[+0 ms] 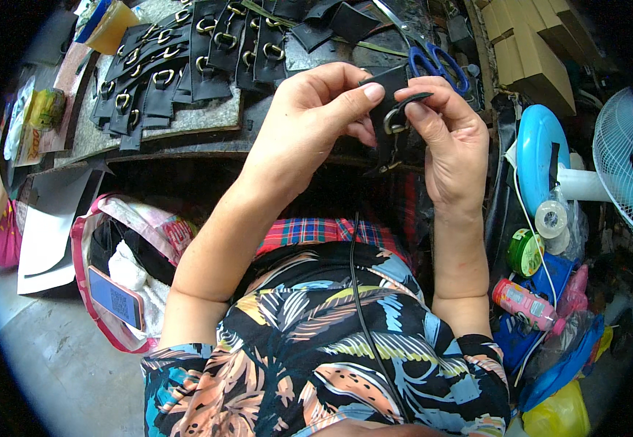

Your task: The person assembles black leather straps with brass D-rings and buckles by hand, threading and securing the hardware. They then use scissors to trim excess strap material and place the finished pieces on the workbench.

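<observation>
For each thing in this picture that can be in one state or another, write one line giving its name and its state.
Black strap piece: pinched between both hands, metal ring on it.
Left hand: shut on the strap piece.
Right hand: shut on the strap piece.
Blue-handled scissors: lying on the bench, untouched.
Finished straps: laid in overlapping rows.
Phone: screen lit, in the bag.

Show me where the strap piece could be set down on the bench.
Bare grey felt lies below the rows of finished black straps, left of the left hand. Crowded: scissors beyond the right hand, and the fan and tape rolls at right.
</observation>
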Demonstrator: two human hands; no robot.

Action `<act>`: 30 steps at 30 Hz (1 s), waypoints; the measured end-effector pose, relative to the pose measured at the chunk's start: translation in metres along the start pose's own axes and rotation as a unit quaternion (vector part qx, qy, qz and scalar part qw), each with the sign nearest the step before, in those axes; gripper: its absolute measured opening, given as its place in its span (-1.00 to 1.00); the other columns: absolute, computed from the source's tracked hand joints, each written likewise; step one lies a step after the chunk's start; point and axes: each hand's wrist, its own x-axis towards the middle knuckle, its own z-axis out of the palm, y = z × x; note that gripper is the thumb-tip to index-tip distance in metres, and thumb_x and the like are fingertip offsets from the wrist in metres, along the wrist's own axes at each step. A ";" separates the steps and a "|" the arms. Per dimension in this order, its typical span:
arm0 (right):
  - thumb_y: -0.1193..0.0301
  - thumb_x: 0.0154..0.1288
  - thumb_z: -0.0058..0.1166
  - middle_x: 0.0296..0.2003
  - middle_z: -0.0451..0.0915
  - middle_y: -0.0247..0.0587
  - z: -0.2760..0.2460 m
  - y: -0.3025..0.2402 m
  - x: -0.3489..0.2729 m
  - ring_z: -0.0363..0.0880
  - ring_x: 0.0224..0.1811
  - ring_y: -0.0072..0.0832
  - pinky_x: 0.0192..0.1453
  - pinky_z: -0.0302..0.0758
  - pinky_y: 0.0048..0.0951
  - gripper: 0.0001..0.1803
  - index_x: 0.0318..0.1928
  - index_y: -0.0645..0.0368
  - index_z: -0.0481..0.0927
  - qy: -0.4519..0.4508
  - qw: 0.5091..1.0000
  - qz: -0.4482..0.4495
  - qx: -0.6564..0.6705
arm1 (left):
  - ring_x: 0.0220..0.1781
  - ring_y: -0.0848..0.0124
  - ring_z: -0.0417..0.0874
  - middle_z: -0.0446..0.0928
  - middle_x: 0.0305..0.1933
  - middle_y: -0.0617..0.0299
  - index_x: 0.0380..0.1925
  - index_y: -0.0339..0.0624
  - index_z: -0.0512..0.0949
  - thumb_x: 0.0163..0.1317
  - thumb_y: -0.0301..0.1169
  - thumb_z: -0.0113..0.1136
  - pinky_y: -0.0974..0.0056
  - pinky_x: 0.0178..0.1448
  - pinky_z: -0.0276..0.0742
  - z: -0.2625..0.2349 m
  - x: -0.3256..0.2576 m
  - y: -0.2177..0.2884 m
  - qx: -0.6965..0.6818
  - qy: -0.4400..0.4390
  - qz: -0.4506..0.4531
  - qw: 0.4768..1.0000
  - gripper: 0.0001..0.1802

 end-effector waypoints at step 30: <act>0.42 0.41 0.28 -0.46 0.67 -0.33 0.019 -0.005 -0.009 0.57 -0.40 -0.68 -0.31 0.51 -0.52 -0.85 -0.22 0.26 0.66 -0.019 0.987 0.015 -0.157 | -0.31 0.51 0.71 0.68 -0.26 0.20 -0.13 -0.36 0.68 0.40 -0.49 0.34 0.40 -0.19 0.66 0.001 -0.025 -0.004 0.068 0.057 0.072 0.993 -0.85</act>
